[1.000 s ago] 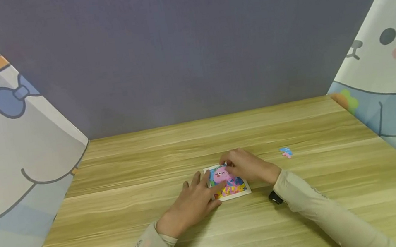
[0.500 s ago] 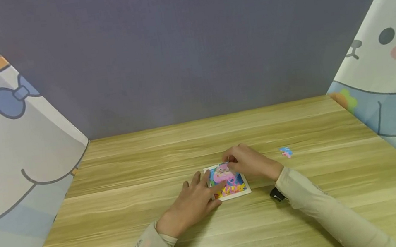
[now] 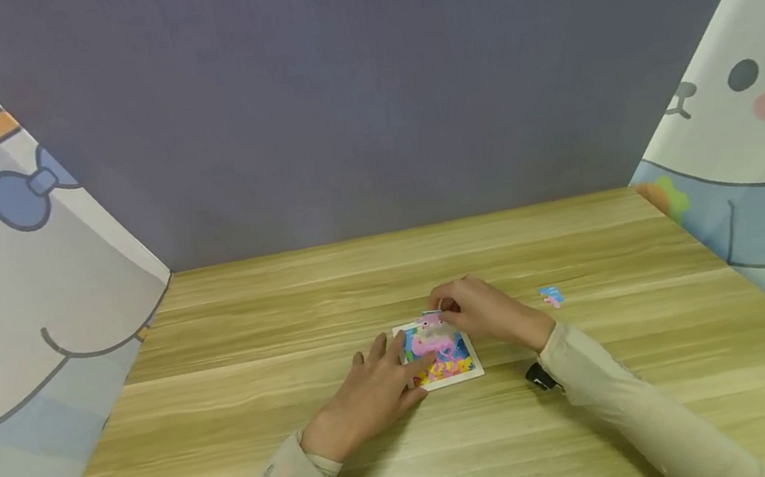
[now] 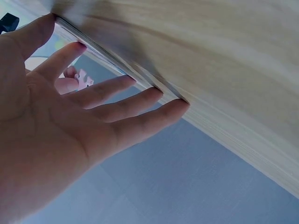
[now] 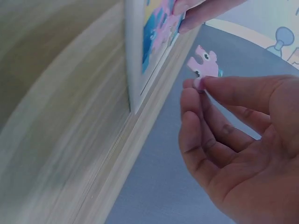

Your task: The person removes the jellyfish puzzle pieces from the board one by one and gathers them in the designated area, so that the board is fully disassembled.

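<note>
A small square jigsaw puzzle in a white tray lies on the table, showing a pink figure over blue, with yellow at the bottom. My left hand is spread along its left side; in the left wrist view the fingertips rest on the tray's edge. Between thumb and fingers, my right hand pinches a pink puzzle piece with two eyes printed on it. That piece is held up over the tray's far edge in the head view. Beneath it, a pale patch shows in the picture.
A loose blue and pink puzzle piece lies on the wooden table, to the right of the tray. Under the right wrist sits a black device. A grey panel stands behind the table, with cartoon-printed sheets at both sides.
The pink piece has come up out of the puzzle picture and moved toward the far edge with my right hand, uncovering a pale patch. My left hand has stayed in place.
</note>
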`<state>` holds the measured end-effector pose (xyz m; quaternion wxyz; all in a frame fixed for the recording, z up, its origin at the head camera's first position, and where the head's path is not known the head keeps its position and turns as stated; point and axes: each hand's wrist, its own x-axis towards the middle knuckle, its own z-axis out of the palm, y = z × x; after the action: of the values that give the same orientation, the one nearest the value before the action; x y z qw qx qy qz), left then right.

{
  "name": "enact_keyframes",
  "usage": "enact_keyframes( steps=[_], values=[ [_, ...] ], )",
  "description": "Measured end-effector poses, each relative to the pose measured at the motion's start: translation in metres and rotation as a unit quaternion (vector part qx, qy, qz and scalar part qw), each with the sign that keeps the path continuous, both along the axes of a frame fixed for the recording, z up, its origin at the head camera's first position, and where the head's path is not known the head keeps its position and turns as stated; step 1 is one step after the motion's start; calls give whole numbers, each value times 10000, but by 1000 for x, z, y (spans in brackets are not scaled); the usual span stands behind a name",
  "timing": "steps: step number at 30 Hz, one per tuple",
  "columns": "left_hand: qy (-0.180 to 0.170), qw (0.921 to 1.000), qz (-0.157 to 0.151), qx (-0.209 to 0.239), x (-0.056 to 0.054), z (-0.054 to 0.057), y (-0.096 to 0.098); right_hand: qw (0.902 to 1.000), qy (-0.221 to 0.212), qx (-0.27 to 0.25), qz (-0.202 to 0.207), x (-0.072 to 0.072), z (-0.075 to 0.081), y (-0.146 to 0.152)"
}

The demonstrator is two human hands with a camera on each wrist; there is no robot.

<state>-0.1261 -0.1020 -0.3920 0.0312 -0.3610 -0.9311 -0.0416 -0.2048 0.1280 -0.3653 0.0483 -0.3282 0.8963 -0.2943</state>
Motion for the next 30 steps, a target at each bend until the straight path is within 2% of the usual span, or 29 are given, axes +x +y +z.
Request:
enact_keyframes(
  steps=[7, 16, 24, 30],
  values=[
    [8, 10000, 44, 10, 1, -1, -2, 9984, 532, -156, 121, 6, 1, 10],
    [-63, 10000, 42, -21, 0, -2, -1, 9974, 641, 106, -297, 13, 3, 35],
    [81, 10000, 26, 12, -1, -3, -2, 9960, 720, 6, -533, 0, 6, 50],
    [159, 9999, -29, 22, 1, -3, -2, 9951, 677, 53, -712, -10, 9, 73]
  ],
)
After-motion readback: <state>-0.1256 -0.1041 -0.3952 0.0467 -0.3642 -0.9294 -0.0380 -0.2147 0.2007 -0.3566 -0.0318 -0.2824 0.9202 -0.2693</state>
